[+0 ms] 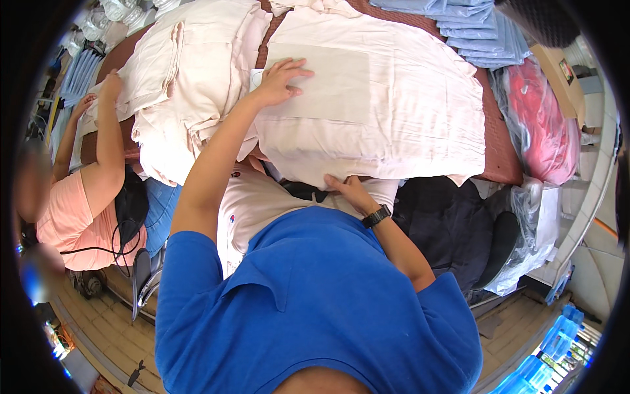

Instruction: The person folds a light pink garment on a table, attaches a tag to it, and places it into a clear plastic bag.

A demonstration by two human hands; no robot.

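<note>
A cream garment (pixel 420 98) lies spread over the brown table in front of me. On it rests a flat rectangular greyish-beige sheet (pixel 338 85), perhaps a folding board. My left hand (pixel 282 82) lies on the sheet's left part with its fingers spread. At the near edge of the garment, my right hand (pixel 356 195) has hold of the cloth; some of its fingers are hidden at the edge. A dark watch (pixel 376 216) is on my right wrist.
More cream garments (pixel 210 59) are heaped on my left, where another person (pixel 92 184) handles some. Folded light-blue packs (pixel 472 29) lie at the far right, beside a clear bag of red cloth (pixel 541 121). A dark chair (pixel 446 230) stands right of my lap.
</note>
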